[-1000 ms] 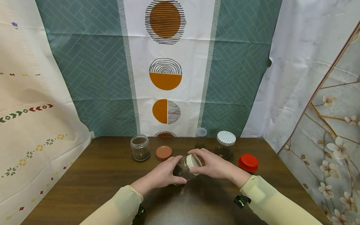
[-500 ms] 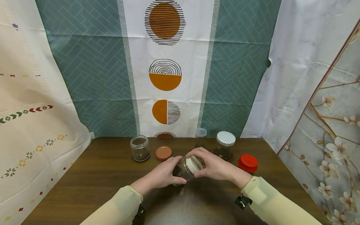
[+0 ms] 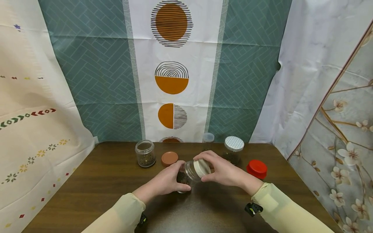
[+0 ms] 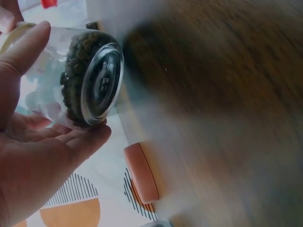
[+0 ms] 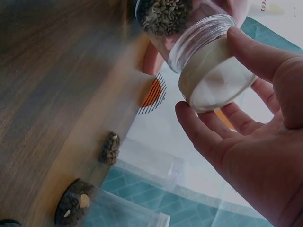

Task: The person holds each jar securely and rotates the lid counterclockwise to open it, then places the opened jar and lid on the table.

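Observation:
My left hand [image 3: 166,181] grips the body of a clear jar [image 3: 183,177], tilted above the table with its mouth toward the right. Dark pellets or seeds [image 4: 79,66] lie in its base end in the left wrist view. With thumb and fingers, my right hand [image 3: 219,169] holds a cream lid [image 5: 213,78] by its edge at the jar's mouth. Bare threads [image 5: 196,42] show beside the lid, which seems off them; whether its edge still touches the rim I cannot tell.
An open jar [image 3: 145,153] with dark contents and a terracotta lid [image 3: 169,159] stand behind on the left. At the back right are a slim tube [image 3: 208,138], a jar with a patterned lid [image 3: 234,144] and a red-lidded container [image 3: 257,169].
The left hand and jar have shifted slightly left, away from the cream lid. More of the jar's threaded neck shows now. The right hand turned a little with the lid, then stayed nearly in place.

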The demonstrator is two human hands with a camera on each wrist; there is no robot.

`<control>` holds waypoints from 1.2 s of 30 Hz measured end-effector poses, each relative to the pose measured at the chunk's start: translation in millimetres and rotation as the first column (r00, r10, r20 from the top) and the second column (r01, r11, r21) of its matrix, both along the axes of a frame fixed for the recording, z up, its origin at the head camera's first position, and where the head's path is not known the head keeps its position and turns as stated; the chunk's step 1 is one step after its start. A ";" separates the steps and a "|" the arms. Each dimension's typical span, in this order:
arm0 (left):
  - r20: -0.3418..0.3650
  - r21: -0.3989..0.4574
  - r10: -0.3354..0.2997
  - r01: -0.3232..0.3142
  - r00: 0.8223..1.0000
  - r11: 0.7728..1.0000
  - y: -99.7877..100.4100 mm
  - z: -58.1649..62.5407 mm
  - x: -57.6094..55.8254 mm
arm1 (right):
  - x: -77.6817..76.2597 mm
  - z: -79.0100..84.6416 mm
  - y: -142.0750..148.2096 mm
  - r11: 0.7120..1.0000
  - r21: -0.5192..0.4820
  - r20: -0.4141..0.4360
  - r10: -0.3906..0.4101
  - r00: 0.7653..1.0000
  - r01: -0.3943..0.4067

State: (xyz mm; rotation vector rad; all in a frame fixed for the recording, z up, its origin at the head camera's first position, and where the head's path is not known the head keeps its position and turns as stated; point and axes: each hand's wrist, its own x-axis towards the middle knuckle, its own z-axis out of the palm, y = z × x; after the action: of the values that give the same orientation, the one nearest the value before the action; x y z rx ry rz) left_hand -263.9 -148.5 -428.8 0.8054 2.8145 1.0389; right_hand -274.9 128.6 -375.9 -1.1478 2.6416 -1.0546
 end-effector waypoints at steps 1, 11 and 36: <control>0.002 0.002 0.005 -0.005 1.000 1.000 -1.0 0.0 0.5 | 0.0 0.4 0.0 1.000 0.003 -0.009 -0.003 1.000 0.003; -0.027 0.036 0.042 -0.041 0.999 0.998 -13.2 -0.9 5.5 | -3.2 -2.1 -1.5 0.990 0.047 -0.117 -0.125 0.985 0.131; -0.027 0.080 0.197 -0.194 0.980 0.978 -67.4 -6.6 23.7 | -11.6 -22.7 -52.1 0.975 0.194 -0.199 -0.073 0.977 0.112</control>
State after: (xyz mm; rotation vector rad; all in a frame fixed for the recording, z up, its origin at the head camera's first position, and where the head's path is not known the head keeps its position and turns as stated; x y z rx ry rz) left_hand -240.1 -215.9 -435.4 0.5654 2.9479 1.1763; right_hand -286.4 76.5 -398.6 -1.1443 2.8940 -0.6930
